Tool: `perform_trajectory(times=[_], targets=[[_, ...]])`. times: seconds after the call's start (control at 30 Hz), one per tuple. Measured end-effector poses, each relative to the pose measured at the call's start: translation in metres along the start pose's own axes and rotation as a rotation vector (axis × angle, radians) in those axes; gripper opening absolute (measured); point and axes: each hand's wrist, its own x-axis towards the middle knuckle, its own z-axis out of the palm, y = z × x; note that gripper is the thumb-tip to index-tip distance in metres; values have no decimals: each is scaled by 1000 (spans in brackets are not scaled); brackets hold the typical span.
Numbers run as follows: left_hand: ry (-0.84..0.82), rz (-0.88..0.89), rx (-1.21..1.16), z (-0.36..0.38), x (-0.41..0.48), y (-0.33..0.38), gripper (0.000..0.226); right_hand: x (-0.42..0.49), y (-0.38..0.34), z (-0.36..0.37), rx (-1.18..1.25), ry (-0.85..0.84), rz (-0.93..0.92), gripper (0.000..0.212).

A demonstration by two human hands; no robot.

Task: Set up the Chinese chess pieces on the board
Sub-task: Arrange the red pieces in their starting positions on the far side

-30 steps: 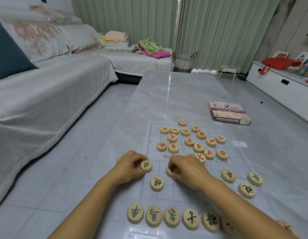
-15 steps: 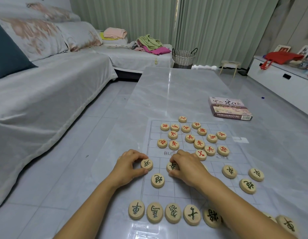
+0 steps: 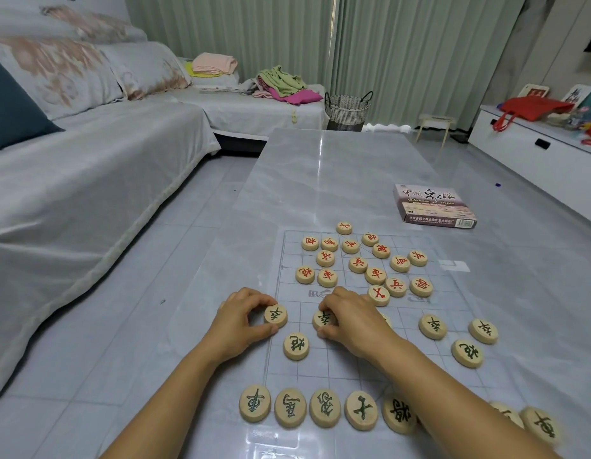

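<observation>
A clear plastic chess board (image 3: 453,293) with a printed grid lies on the grey marble table. My left hand (image 3: 237,321) pinches a green-marked wooden piece (image 3: 276,315) at the board's left edge. My right hand (image 3: 350,318) pinches another green-marked piece (image 3: 322,319) a little to the right of it. A third green piece (image 3: 296,346) lies just below and between them. A row of green pieces (image 3: 323,407) lines the near edge, partly hidden by my right forearm. Several red-marked pieces (image 3: 363,263) lie scattered over the far half.
More green pieces (image 3: 466,352) lie on the board's right side. The chess box (image 3: 433,207) sits on the table beyond the board. A covered sofa (image 3: 88,160) runs along the left, a white cabinet (image 3: 535,154) along the right, and a wicker basket (image 3: 347,109) stands behind the table.
The camera has tilted a little, shifting the view. Both hands stay on their two green pieces at the same spots on the board.
</observation>
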Motion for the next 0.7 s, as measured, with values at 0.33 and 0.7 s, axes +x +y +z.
perform_trajectory(times=[0.33, 0.7], targets=[[11, -64, -166, -3, -5, 1, 61, -1, 16, -7, 79, -8, -2, 58], [181, -306, -566, -13, 20, 20, 13, 29, 169, -66, 164, 214, 371, 21]])
